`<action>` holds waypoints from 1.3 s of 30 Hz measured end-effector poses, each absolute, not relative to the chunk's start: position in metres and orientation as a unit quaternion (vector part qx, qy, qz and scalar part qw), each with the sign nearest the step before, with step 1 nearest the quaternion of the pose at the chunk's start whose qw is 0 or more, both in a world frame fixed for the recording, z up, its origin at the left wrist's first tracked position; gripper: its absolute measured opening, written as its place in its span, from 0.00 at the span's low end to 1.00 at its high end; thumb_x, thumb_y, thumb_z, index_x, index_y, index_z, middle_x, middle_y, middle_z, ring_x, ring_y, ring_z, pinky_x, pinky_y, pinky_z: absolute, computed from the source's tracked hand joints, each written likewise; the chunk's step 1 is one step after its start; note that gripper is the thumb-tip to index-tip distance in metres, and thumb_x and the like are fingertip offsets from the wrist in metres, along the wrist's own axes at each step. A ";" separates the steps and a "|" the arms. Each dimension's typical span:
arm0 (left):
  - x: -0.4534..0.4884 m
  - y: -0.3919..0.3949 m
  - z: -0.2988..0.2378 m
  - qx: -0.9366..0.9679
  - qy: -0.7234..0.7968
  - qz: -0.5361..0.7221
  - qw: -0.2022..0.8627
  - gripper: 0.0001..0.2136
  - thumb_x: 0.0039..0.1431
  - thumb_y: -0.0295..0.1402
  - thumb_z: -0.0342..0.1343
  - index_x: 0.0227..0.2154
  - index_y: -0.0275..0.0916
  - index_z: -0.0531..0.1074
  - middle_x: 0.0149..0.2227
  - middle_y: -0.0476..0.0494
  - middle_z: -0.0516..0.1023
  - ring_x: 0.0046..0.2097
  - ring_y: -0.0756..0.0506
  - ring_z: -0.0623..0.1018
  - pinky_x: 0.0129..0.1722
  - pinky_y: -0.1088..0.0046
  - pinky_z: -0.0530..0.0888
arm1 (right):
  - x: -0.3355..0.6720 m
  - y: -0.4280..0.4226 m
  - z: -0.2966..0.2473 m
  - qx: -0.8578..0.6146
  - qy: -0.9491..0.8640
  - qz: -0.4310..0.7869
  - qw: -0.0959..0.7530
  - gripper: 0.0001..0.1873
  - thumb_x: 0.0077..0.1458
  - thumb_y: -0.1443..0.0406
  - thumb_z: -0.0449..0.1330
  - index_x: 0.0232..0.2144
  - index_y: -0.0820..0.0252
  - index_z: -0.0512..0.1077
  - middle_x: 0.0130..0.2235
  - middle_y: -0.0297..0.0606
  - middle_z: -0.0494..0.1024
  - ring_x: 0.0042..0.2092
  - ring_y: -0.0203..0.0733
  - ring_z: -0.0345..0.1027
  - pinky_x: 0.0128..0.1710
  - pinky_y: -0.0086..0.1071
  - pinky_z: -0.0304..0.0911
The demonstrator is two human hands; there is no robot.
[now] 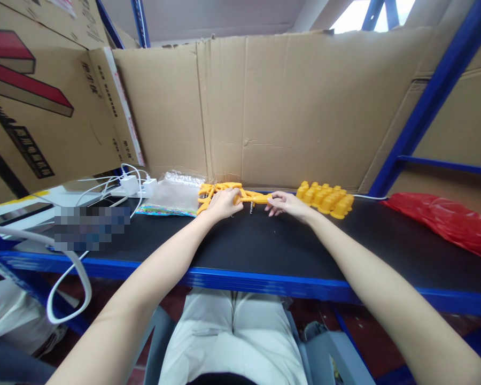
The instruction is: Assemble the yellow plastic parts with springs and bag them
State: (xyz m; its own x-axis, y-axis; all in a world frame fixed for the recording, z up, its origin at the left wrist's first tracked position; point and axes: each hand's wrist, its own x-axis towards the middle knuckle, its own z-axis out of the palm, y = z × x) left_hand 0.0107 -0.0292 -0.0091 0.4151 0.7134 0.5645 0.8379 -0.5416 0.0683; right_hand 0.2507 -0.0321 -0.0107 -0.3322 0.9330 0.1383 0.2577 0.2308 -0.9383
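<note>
Black bench (pixel 288 251) with a blue front edge ends at a cardboard wall (pixel 288 107). Against it, left hand (pixel 224 205) grips the yellow plastic frame (pixel 255 197); right hand (pixel 287 206) pinches its end. Bare bench lies nearer.

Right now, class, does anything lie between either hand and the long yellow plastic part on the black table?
Nothing visible does. The left hand grips the yellow plastic part and the right hand touches its right end. The small yellow pieces lie to the right of the right hand, the clear bag to the left of the left.
</note>
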 end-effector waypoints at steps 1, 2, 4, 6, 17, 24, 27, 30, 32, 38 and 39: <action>0.011 -0.029 -0.009 -0.835 -0.463 -0.276 0.112 0.09 0.52 0.33 0.51 0.36 0.38 0.70 0.37 0.41 0.76 0.38 0.42 0.75 0.38 0.67 0.69 | 0.251 -0.032 -0.011 -0.433 -0.686 0.444 0.380 0.19 0.49 0.55 0.62 0.36 0.62 0.65 0.31 0.41 0.77 0.27 0.35 0.71 0.27 0.28 0.65; 0.011 -0.030 -0.009 -0.836 -0.462 -0.276 0.112 0.09 0.52 0.34 0.51 0.35 0.38 0.70 0.37 0.41 0.76 0.38 0.42 0.75 0.38 0.67 0.69 | 0.251 -0.031 -0.011 -0.433 -0.687 0.445 0.378 0.19 0.49 0.54 0.62 0.35 0.62 0.65 0.30 0.41 0.77 0.27 0.35 0.71 0.27 0.28 0.65; 0.011 -0.030 -0.009 -0.838 -0.459 -0.273 0.112 0.09 0.52 0.34 0.51 0.35 0.38 0.70 0.37 0.41 0.76 0.38 0.43 0.75 0.38 0.67 0.69 | 0.251 -0.030 -0.012 -0.434 -0.687 0.447 0.374 0.19 0.50 0.52 0.61 0.33 0.63 0.66 0.30 0.41 0.77 0.27 0.35 0.71 0.27 0.28 0.65; 0.011 -0.031 -0.009 -0.839 -0.458 -0.271 0.113 0.09 0.52 0.34 0.51 0.35 0.38 0.70 0.38 0.41 0.76 0.38 0.43 0.74 0.38 0.67 0.69 | 0.251 -0.029 -0.013 -0.437 -0.686 0.449 0.370 0.19 0.50 0.51 0.60 0.32 0.63 0.67 0.30 0.42 0.77 0.27 0.35 0.71 0.27 0.28 0.65; 0.010 -0.027 -0.010 -0.839 -0.458 -0.271 0.112 0.09 0.52 0.34 0.51 0.35 0.38 0.70 0.37 0.41 0.76 0.37 0.43 0.74 0.38 0.68 0.69 | 0.251 -0.029 -0.014 -0.436 -0.700 0.419 0.380 0.22 0.48 0.60 0.64 0.45 0.59 0.65 0.42 0.41 0.74 0.30 0.34 0.72 0.27 0.26 0.66; 0.008 -0.024 -0.010 -0.838 -0.464 -0.264 0.108 0.09 0.51 0.33 0.52 0.36 0.39 0.70 0.38 0.42 0.76 0.39 0.43 0.74 0.38 0.68 0.69 | 0.251 -0.023 -0.017 -0.442 -0.710 0.392 0.382 0.21 0.46 0.62 0.64 0.43 0.60 0.66 0.42 0.41 0.74 0.30 0.34 0.72 0.28 0.27 0.66; 0.007 -0.020 -0.011 -0.840 -0.462 -0.266 0.099 0.11 0.51 0.33 0.52 0.38 0.40 0.70 0.38 0.43 0.76 0.40 0.43 0.74 0.39 0.69 0.69 | 0.251 -0.021 -0.018 -0.443 -0.709 0.392 0.384 0.20 0.46 0.62 0.64 0.42 0.61 0.66 0.40 0.40 0.74 0.29 0.33 0.72 0.28 0.27 0.66; 0.006 -0.018 -0.011 -0.841 -0.462 -0.265 0.090 0.12 0.52 0.33 0.52 0.40 0.41 0.70 0.40 0.43 0.76 0.41 0.43 0.74 0.40 0.68 0.69 | 0.250 -0.021 -0.018 -0.443 -0.709 0.390 0.387 0.20 0.44 0.62 0.65 0.40 0.61 0.66 0.38 0.39 0.74 0.29 0.33 0.72 0.28 0.27 0.66; 0.004 -0.017 -0.012 -0.844 -0.460 -0.261 0.089 0.12 0.53 0.34 0.52 0.41 0.41 0.70 0.41 0.43 0.75 0.42 0.43 0.74 0.41 0.68 0.70 | 0.250 -0.022 -0.017 -0.440 -0.713 0.388 0.384 0.21 0.42 0.61 0.66 0.39 0.61 0.66 0.36 0.38 0.74 0.29 0.34 0.72 0.28 0.28 0.66; -0.003 -0.013 -0.017 -0.850 -0.444 -0.264 0.097 0.18 0.58 0.35 0.49 0.52 0.43 0.65 0.48 0.40 0.71 0.46 0.43 0.73 0.46 0.66 0.69 | 0.244 -0.030 -0.019 -0.424 -0.765 0.333 0.353 0.21 0.36 0.60 0.69 0.33 0.62 0.67 0.28 0.33 0.74 0.29 0.35 0.70 0.32 0.31 0.67; -0.004 -0.013 -0.018 -0.852 -0.436 -0.275 0.096 0.21 0.58 0.34 0.48 0.55 0.43 0.62 0.50 0.40 0.70 0.48 0.43 0.72 0.47 0.65 0.68 | 0.243 -0.030 -0.019 -0.426 -0.771 0.318 0.351 0.21 0.36 0.60 0.68 0.33 0.62 0.67 0.28 0.33 0.74 0.28 0.35 0.70 0.31 0.31 0.67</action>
State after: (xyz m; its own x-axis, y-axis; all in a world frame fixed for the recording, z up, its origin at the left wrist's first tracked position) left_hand -0.0041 -0.0126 -0.0176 0.4685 0.6895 0.5524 0.7950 -0.6017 0.0768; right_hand 0.2431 -0.0302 -0.0192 -0.3904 0.8803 0.2697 0.4348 0.4345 -0.7888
